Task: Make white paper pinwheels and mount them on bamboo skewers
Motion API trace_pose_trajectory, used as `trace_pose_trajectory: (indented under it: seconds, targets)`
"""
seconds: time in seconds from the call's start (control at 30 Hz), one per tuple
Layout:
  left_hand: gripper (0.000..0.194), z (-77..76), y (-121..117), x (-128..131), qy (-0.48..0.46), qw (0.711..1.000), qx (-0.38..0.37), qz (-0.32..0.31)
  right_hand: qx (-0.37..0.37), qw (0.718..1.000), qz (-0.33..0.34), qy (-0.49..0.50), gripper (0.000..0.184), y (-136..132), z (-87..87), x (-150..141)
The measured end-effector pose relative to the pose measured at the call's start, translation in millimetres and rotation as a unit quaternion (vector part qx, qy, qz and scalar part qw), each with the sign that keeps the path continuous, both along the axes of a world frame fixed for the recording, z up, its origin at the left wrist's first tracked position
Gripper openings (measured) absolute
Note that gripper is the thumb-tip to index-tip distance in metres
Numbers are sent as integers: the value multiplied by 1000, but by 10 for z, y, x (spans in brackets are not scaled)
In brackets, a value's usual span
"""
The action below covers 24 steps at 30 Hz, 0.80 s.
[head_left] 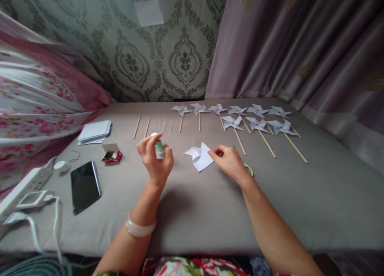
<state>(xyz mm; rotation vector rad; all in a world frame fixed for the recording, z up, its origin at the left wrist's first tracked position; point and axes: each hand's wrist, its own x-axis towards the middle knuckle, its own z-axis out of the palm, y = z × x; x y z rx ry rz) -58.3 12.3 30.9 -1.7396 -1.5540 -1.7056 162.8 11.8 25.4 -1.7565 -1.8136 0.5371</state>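
My left hand point(156, 160) is raised above the cloth, its fingers closed round a small white and green glue stick point(159, 147). In front of me lies a white paper pinwheel point(205, 160), partly folded, with some points curled to its middle and the near side flat. My right hand point(228, 161) pinches the right corner of this paper between thumb and fingers. Under the right wrist a green ring-shaped handle point(249, 170) shows, mostly hidden by the hand. Two bare wooden sticks point(137, 127) lie beyond my left hand.
Several finished pinwheels on sticks point(259, 125) lie at the back right. On the left are a paper stack point(94, 131), a small red box point(112, 156), a phone point(86, 187), a white round cap point(62, 166) and a power strip point(33, 182) with cables.
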Motion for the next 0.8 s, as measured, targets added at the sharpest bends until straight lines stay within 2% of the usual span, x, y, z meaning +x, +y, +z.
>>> trace_pose_trajectory:
  seconds: [0.1,0.17,0.23,0.27,0.33,0.43,0.5,0.6,0.8]
  targets:
    - [48,17,54,-132,-85,993,-57,63,12,1000,-16,16,24,39,-39,10]
    - [51,4,81,-174,-123,985,-69,97,27,1000,14,-1,21,41,-71,-11]
    - [47,-11,76,-146,-108,989,-45,96,34,997,58,-31,27,25,-100,-51]
    - [42,-23,63,-103,-73,994,-37,68,32,996,75,-47,30,13,-111,-75]
    - [26,-69,31,24,40,996,-64,-52,20,992,98,-77,32,-13,-128,-123]
    - [15,-194,9,222,177,949,-161,-206,7,988,108,-112,34,-43,-146,-174]
    - [18,-285,17,297,216,925,-207,-234,0,986,110,-128,35,-54,-156,-191]
    - [21,-368,32,307,260,901,-254,-235,-4,982,114,-148,36,-59,-170,-200]
    - [24,-345,17,269,297,877,-298,-231,-6,975,119,-190,37,-82,-163,-212]
